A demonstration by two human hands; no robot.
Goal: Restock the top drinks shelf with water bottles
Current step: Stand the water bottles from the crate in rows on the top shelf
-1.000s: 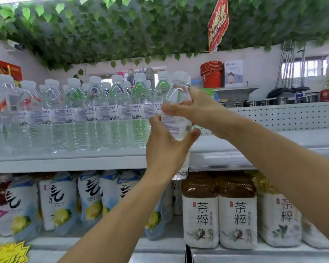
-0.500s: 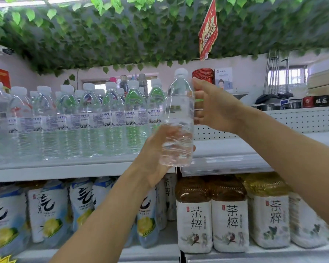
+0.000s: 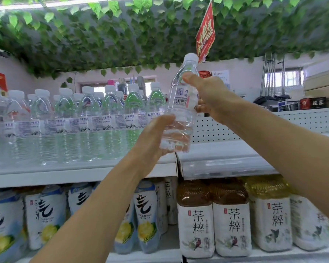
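Shelf, top (image 3: 84,173): flat white metal, ranks of clear ribbed water bottles (image 3: 87,126) | held water bottle (image 3: 180,111): clear plastic, white cap, tilted above shelf's right end, higher than 0.5 s ago | right hand (image 3: 211,97): fingers wrapped round label | left hand (image 3: 154,143): cups base.

One held water bottle (image 3: 180,114), two hands, three tea bottles (image 3: 196,219).

Top shelf (image 3: 226,149) bare toward 3 o'clock of the water bottle row (image 3: 74,126) — pegboard back panel (image 3: 273,126) bounds it behind.
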